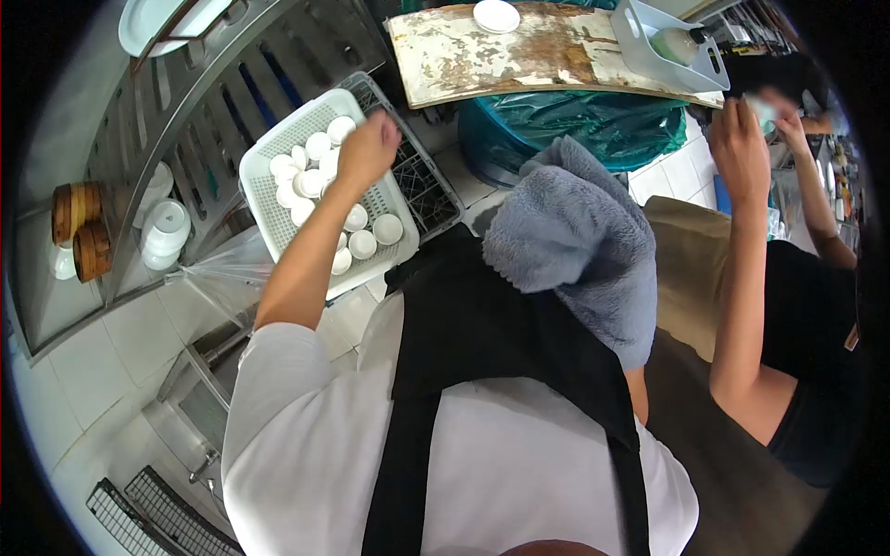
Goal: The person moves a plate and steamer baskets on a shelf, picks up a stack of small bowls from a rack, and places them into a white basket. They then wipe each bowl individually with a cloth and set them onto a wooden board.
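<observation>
Above the right side of a pale plastic basket (255, 176) is my left hand (373, 148), slightly blurred. Its fingers are curled in, and whatever they may hold is hidden. Several small white cups (362, 244) lie in the basket, some upright and some tipped. A thick grey towel (579, 232) is bunched over my right hand in front of my black apron (501, 324). That hand is covered by the cloth, which hangs along the forearm and appears gripped.
A dark crate (428, 181) sits beside the basket. Behind are a worn board (547, 56) with a white dish (496, 16) and a bin (491, 139) with a green liner. A metal rack (222, 102) stands left. Close on the right, a co-worker (797, 352) has both arms raised.
</observation>
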`<act>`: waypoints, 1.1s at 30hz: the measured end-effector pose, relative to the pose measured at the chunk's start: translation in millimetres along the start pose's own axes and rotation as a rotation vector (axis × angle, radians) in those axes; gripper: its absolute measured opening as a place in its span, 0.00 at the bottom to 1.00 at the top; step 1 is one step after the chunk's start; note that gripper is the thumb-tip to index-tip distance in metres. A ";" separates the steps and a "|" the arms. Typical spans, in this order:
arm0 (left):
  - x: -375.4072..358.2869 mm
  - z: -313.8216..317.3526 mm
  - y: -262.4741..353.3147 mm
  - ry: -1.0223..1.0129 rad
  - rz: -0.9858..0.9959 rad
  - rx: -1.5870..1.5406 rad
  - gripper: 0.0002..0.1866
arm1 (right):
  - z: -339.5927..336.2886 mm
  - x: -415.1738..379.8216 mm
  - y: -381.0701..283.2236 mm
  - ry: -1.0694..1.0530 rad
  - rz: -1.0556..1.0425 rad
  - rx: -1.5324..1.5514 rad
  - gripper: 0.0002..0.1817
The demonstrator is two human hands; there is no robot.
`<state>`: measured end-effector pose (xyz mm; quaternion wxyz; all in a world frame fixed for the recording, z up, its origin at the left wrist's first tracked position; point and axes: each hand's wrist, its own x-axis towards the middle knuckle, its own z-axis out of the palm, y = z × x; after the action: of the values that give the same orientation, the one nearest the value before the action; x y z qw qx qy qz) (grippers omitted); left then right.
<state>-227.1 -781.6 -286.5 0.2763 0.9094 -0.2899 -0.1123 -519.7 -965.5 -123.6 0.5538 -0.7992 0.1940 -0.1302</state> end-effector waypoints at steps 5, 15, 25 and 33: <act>-112.6 85.7 -113.1 -0.552 0.106 0.325 0.13 | 4.1 20.8 0.4 -0.088 -0.088 -0.155 0.23; -136.6 126.1 -110.8 -0.365 -0.002 0.337 0.12 | 23.0 44.0 -32.0 -0.154 -0.357 -0.446 0.30; -129.4 94.2 -134.3 0.006 -0.306 -0.202 0.14 | 38.6 45.0 -0.1 -0.134 -0.408 -0.511 0.21; -109.4 -35.9 36.2 -0.114 -0.428 -1.242 0.08 | 65.1 68.9 -36.8 0.102 -0.652 -1.293 0.09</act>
<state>-319.1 -726.1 -231.6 0.7053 0.6112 0.0018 -0.3592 -424.7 -931.0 -112.6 -0.1061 -0.9769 0.0097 -0.1852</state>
